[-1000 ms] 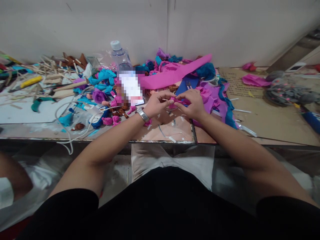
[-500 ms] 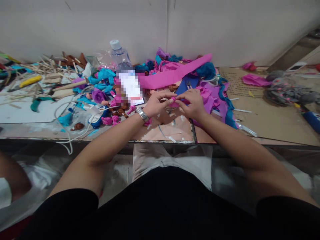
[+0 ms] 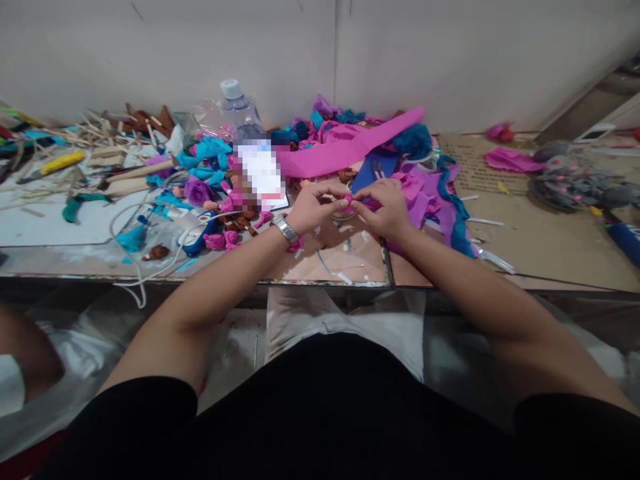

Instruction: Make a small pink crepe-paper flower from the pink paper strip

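Observation:
My left hand (image 3: 314,208), with a metal watch on its wrist, and my right hand (image 3: 384,207) meet over the middle of the table. Both pinch a small piece of pink crepe paper (image 3: 350,205) between their fingertips. The paper is mostly hidden by my fingers. Behind my hands lies a long pink paper strip (image 3: 350,148) on a heap of purple, blue and teal paper (image 3: 425,180).
A plastic water bottle (image 3: 240,110) stands at the back. Small paper flowers (image 3: 197,191), a white cable (image 3: 140,253), wooden sticks (image 3: 100,133) and a yellow cutter (image 3: 60,162) lie at the left. A grey pile (image 3: 575,183) sits at the right. Another person's arm (image 3: 23,353) shows lower left.
My fingers have shifted slightly on the pink paper, drawing closer together. Nothing else has moved.

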`<state>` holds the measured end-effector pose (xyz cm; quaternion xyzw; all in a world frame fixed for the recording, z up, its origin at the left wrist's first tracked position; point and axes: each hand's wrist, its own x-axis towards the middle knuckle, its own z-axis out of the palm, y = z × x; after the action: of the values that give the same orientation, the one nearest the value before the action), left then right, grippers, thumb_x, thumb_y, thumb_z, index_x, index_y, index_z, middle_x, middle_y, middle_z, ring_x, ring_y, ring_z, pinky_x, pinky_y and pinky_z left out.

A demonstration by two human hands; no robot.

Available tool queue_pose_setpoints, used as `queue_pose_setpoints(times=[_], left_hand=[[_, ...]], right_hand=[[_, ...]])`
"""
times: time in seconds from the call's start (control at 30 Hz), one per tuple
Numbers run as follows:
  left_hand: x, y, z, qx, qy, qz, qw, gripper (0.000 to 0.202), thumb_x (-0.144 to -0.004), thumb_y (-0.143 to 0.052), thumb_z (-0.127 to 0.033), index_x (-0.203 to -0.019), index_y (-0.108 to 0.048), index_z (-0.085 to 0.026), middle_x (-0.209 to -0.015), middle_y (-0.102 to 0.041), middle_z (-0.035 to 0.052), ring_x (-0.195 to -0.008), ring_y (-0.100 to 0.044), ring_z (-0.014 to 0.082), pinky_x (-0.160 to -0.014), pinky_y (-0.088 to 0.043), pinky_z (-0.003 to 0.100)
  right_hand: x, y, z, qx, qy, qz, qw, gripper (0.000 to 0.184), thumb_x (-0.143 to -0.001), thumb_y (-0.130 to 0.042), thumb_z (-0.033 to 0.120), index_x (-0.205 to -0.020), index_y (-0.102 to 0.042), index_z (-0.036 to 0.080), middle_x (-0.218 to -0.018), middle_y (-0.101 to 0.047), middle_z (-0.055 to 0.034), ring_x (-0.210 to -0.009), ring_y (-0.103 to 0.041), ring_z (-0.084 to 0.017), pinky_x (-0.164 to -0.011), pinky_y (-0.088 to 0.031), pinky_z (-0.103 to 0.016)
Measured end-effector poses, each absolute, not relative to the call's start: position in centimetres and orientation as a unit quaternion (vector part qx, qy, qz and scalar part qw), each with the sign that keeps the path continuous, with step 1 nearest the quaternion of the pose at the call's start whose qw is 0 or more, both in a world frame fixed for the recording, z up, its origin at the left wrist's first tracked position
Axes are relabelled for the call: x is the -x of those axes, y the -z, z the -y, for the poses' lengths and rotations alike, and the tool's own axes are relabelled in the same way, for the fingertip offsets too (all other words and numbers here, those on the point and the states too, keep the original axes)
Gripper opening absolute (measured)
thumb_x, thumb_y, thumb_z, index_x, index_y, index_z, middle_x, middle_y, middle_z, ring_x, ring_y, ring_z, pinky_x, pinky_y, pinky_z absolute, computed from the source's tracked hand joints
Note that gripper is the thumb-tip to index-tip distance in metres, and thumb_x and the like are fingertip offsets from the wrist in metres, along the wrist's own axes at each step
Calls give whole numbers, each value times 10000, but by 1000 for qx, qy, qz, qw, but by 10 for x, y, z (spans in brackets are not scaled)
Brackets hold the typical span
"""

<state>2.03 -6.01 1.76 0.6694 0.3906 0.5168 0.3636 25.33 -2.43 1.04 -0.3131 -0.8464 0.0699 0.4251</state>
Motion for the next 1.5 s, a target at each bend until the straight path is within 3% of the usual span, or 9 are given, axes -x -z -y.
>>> queue_pose_setpoints(times=[0.17,0.73,1.07,1.3,1.5], left_hand=[[-21,-17,62,-665,-514,-398,369,549,-749,-981,-619,-1029,-851,-165,-1058,-855,119,-889,-778,211,-823,-649,366],[-19,-14,57,-658,-510,-370,413,592,-797,-931,-696,-1087,-850,-186,-1138,-851,115,-984,-783,215,-907,-642,370],[-16,-17,56,-708,-488,-358,363,542,-875,-865,-706,-1085,-888,-208,-1202,-851,136,-1128,-785,253,-1028,-611,407],[-17,-16,57,-699,-476,-380,373,611,-798,-925,-706,-1114,-882,-185,-1146,-845,130,-1022,-782,229,-875,-615,335],[-17,-17,56,-685,-490,-375,387,615,-874,-855,-722,-1155,-865,-176,-1193,-848,133,-1052,-784,232,-936,-618,356]], right_hand=[[-252,-10,24,312,-74,846,426,511,-1047,-612,730,-979,-813,265,-979,-841,-76,-1009,-724,-313,-1068,-422,-545],[-251,-13,28,315,-79,845,424,523,-1050,-594,740,-945,-802,272,-955,-824,-71,-1011,-702,-315,-1082,-419,-564],[-252,-10,26,312,-81,841,435,564,-1041,-585,779,-933,-783,262,-961,-822,-71,-1010,-703,-307,-1069,-417,-545],[-253,-11,26,303,-84,849,424,490,-1050,-636,707,-928,-767,251,-968,-823,-73,-1005,-701,-304,-1062,-414,-538],[-253,-14,28,276,-81,852,437,491,-1007,-692,730,-1030,-784,248,-1020,-824,-81,-1019,-719,-318,-1017,-423,-522]])
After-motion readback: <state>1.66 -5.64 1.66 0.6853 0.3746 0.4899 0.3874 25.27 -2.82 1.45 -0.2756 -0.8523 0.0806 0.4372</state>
